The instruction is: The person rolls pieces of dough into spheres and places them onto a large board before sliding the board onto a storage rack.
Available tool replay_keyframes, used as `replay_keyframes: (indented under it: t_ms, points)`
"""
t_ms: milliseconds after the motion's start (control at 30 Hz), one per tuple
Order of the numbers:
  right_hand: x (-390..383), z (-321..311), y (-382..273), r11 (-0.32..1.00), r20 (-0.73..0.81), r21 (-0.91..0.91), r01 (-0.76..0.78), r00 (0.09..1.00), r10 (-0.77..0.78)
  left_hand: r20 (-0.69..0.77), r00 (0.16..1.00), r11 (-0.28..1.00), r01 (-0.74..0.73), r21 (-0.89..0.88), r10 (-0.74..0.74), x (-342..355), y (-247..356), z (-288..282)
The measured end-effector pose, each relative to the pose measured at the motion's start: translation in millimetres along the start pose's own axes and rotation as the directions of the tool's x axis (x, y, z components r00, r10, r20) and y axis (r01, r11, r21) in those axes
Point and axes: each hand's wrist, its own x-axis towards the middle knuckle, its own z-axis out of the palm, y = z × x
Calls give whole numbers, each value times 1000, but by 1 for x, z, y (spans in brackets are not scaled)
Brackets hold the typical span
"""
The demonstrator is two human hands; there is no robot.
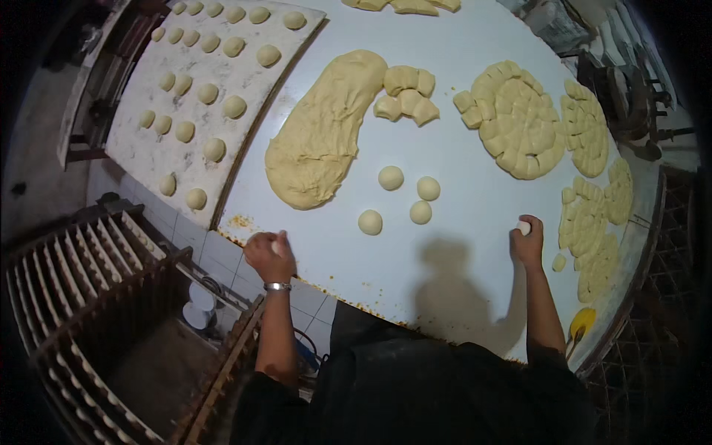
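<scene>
My left hand (268, 256) is closed around a piece of dough (277, 248) at the table's near left edge. On the right, my right hand (527, 241) is wrapped round another small dough piece (524, 228), close to the tabletop. Between the hands and farther off lie several smooth dough balls (391, 178) on the white table (348, 256). A long slab of dough (326, 126) stretches behind them to the left, with cut dough chunks (408, 106) beside its far end. Right of these is a round, flattened mass of scored dough (517, 119).
A floured board (126, 141) with rows of dough balls overlaps the table's left side. Racks of loaded trays (81, 259) and a white bucket (199, 308) stand below left. More cut dough (586, 222) and a yellow scraper (582, 323) lie along the right edge.
</scene>
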Motion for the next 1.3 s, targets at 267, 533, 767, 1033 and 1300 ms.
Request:
replay_keyframes:
  t_ms: [267, 533, 767, 1033, 1300]
  points:
    - [-111, 60, -207, 682, -153, 413, 604, 784, -602, 688, 721, 900, 243, -363, 83, -11, 64, -44]
    - [-199, 74, -86, 850, 198, 165, 500, 828, -525, 776, 532, 818, 241, -522, 339, -26, 231, -29]
    - [-178, 74, -24, 885, -222, 452, 111, 975, -9, 216, 976, 927, 103, -362, -24, 191, 270, 113]
    - [-155, 44, 74, 905, -164, -104, 412, 890, -424, -84, 991, 560, -128, -818, 103, 56, 259, -17]
    - [-131, 26, 60, 715, 63, -64, 696, 718, -693, 282, 927, 962, -270, 47, 247, -156, 156, -30]
